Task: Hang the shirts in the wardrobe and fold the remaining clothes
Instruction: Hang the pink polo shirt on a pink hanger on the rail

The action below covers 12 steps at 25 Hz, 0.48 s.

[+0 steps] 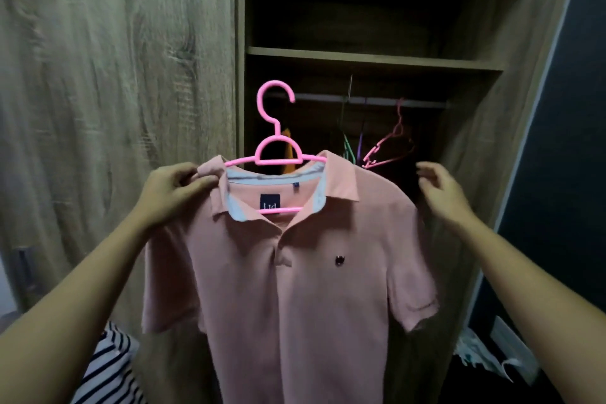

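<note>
A pink polo shirt [295, 272] hangs on a bright pink plastic hanger [277, 147], held up in front of the open wardrobe [360, 59]. My left hand [173, 187] pinches the shirt's left collar and shoulder together with the hanger's arm. Off the shirt's right shoulder, my right hand [439, 187] hovers with relaxed fingers and holds nothing. The hanger's hook stands free, a little below and left of the wardrobe's metal rail [377, 100].
Several empty hangers [390, 147] in pink, green and purple hang from the rail, and an orange garment [288, 151] shows behind the shirt. A striped garment [108, 367] lies at the lower left, patterned cloth [488, 354] at the lower right. The closed wooden door [114, 92] fills the left.
</note>
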Each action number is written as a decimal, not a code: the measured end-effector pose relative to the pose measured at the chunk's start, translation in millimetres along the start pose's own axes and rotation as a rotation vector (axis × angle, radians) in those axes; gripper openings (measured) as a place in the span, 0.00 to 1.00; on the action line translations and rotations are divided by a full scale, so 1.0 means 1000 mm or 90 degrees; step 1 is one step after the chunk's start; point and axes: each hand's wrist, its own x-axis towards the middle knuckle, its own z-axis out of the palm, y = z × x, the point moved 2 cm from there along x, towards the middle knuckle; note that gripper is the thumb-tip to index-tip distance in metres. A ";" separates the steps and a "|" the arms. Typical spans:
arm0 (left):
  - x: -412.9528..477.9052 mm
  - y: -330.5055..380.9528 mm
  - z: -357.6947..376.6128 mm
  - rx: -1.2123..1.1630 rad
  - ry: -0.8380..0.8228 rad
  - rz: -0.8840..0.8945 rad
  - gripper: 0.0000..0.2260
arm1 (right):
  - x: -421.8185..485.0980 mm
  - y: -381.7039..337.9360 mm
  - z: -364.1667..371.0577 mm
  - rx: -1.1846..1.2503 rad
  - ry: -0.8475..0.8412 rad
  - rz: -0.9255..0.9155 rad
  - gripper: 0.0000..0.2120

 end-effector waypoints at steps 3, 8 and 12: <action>0.002 0.011 0.011 -0.034 -0.029 0.001 0.20 | 0.000 -0.053 0.005 -0.020 -0.079 -0.105 0.15; 0.012 0.031 0.012 -0.035 -0.056 0.027 0.12 | -0.010 -0.075 0.034 -0.194 -0.349 -0.146 0.15; 0.011 0.037 -0.002 -0.006 -0.169 0.014 0.17 | -0.022 -0.069 0.043 0.041 -0.271 -0.155 0.05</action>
